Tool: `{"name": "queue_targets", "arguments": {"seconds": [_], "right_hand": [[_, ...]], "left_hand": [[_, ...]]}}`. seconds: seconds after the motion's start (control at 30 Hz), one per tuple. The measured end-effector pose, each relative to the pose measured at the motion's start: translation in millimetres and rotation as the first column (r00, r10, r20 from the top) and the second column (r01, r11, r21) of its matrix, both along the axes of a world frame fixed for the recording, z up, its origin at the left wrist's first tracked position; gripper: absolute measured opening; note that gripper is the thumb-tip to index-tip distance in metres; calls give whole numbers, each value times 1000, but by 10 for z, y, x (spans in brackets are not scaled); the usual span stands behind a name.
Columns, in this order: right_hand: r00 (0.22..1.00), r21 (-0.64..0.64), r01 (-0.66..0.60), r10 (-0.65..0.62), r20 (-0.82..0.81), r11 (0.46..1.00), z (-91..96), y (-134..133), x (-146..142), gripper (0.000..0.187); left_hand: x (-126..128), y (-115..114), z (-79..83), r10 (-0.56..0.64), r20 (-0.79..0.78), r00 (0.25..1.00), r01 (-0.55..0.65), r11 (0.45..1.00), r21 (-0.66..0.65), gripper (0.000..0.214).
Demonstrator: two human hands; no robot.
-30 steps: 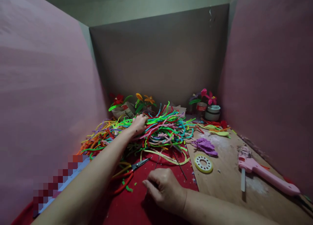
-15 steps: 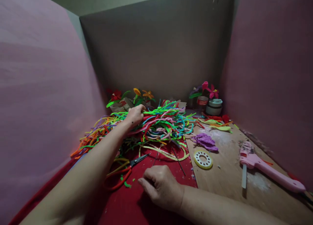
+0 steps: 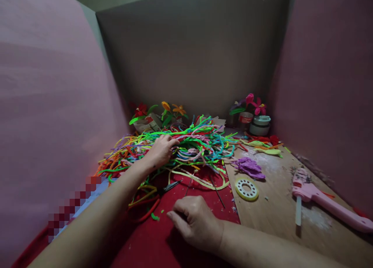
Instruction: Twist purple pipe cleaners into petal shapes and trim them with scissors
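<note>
A big heap of multicoloured pipe cleaners (image 3: 198,143) lies across the middle, with green, pink, red and blue stems on top. My left hand (image 3: 163,148) reaches into it, its fingers bent and closed around some of the stems; which ones, the hand hides. On the red cloth (image 3: 157,244) nearer me rests my right hand (image 3: 196,221), loosely curled, nothing showing in its fingers. Scissors (image 3: 148,211) with orange-red handles lie partly behind my left forearm. A loop of pale yellow pipe cleaner (image 3: 204,184) and a thin dark stick (image 3: 218,192) lie between the heap and my right hand.
On the wooden board (image 3: 262,229) at right are a tape roll (image 3: 246,189), a purple pipe-cleaner bundle (image 3: 250,168) and a pink glue gun (image 3: 329,205). A lidded jar (image 3: 260,125) and pipe-cleaner flowers (image 3: 256,104) stand behind. Pink panels (image 3: 52,104) enclose the sides.
My left hand has shifted toward me and lower onto the heap. My right hand stays curled in place on the cloth. The view has turned slightly left.
</note>
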State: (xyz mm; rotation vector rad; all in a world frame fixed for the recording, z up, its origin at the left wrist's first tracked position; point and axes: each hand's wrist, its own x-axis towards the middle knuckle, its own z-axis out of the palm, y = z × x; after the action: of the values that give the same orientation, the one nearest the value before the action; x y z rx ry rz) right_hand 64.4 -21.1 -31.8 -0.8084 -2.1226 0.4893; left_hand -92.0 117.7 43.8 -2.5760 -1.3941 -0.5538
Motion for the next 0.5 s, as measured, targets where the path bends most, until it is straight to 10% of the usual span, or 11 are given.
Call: {"name": "queue_targets", "arguments": {"seconds": [0.5], "right_hand": [[1000, -18, 3, -3, -6, 1000, -6, -17, -8, 27]], "left_hand": [[40, -124, -143, 176, 483, 858, -146, 984, -100, 23]]}}
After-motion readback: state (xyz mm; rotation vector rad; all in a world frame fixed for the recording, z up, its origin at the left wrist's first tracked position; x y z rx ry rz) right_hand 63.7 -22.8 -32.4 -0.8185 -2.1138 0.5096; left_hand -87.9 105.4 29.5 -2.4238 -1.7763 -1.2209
